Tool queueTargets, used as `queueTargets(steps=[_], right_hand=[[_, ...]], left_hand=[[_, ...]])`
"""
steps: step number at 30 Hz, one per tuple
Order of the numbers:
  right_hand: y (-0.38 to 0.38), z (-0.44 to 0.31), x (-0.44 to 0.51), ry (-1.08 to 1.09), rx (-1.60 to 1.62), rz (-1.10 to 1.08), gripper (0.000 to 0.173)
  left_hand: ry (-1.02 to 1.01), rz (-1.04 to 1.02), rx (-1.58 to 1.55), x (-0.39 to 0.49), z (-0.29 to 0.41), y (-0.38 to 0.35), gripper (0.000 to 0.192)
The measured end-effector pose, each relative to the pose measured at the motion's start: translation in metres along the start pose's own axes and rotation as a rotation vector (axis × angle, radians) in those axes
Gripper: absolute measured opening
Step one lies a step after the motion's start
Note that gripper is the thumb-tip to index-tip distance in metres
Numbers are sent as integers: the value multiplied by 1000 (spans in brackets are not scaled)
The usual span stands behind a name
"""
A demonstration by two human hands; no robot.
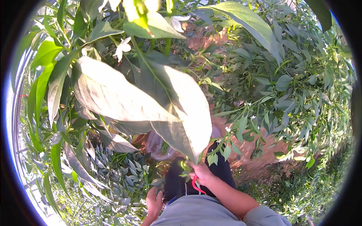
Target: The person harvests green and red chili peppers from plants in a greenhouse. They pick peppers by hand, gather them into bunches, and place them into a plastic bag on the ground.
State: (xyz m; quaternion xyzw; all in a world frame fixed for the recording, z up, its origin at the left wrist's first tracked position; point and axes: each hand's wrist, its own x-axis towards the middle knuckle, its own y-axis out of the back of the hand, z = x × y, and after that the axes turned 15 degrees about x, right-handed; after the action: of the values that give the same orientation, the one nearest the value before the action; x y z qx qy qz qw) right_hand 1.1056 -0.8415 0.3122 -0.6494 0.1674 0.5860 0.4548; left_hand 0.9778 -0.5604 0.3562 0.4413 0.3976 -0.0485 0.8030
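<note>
Low in the middle of the head view, my right hand point(201, 174) is closed around a red chili pepper point(195, 185), whose curved tip hangs below my fingers. Green stems and small leaves point(185, 169) touch the fingertips of that hand, and whether they are also gripped is unclear. My left hand point(154, 199) is low beside my left thigh, close to the leaves, with its thumb and fingers bent; whether it holds anything cannot be told. Large pepper plant leaves point(118, 96) hang close before the camera and cover much of the middle.
Dense pepper plants point(285, 84) with small white flowers point(123, 49) stand on both sides. Bare reddish soil point(254, 152) shows between them. A clear plastic bag point(158, 147) with green things inside lies ahead of my legs, partly behind leaves. A pale framework point(24, 163) runs along the left rim.
</note>
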Motion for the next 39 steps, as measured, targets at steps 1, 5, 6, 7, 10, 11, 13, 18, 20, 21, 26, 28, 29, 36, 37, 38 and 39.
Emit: queueTargets(steps=[1, 5, 6, 7, 10, 11, 13, 18, 20, 21, 26, 28, 29, 36, 37, 38, 39], right_hand=[[1, 4, 12, -43, -62, -22, 20], [-27, -12, 10, -334, -79, -131, 20], [-28, -15, 8, -320, -120, -172, 19], [-28, -28, 16, -333, -188, -162, 19], [1, -62, 31, -409, -301, -163, 23], [-27, -87, -8, -381, -289, -267, 23], [-2, -99, 11, -403, -420, -201, 22], [15, -107, 30, -355, -630, -11, 25], [13, -81, 32, -121, -882, -15, 30], [-16, -70, 19, -138, -896, 109, 29], [-70, -5, 21, -119, -1089, 155, 17], [-88, 25, 41, -118, -1106, 118, 17], [-94, 32, 59, -110, -1108, 91, 17], [-218, 107, 215, 164, -1533, -333, 15], [-242, 122, 236, 219, -1522, -408, 16], [-267, 131, 263, 327, -1517, -508, 18], [-294, 145, 293, 382, -1580, -589, 20]], left_hand=[[-72, -16, -19, 5, 36, 4, 68], [-460, -30, 77, 22, 147, -18, 84], [-318, -146, -82, 23, 147, -35, 73], [-179, -261, -245, 29, 144, -56, 62], [-230, -299, -611, 26, 171, -96, 31], [-165, -292, -687, 19, 181, -101, 32], [-204, -143, -791, 22, 175, -151, 32], [-39, -111, -699, 1, 196, -148, 31], [-35, -37, -664, 5, 177, -169, 32], [-27, 23, -745, 1, 166, -173, 33], [65, 140, -1104, -7, 133, -136, 35], [-8, 210, -1432, 0, 111, -137, 51], [-4, 247, -1505, 6, 101, -143, 59], [418, 258, -1307, 32, 44, -225, 50], [453, 238, -1250, 38, 45, -240, 47], [489, 178, -1207, 45, 47, -260, 47], [547, 139, -1163, 56, 50, -280, 47]])
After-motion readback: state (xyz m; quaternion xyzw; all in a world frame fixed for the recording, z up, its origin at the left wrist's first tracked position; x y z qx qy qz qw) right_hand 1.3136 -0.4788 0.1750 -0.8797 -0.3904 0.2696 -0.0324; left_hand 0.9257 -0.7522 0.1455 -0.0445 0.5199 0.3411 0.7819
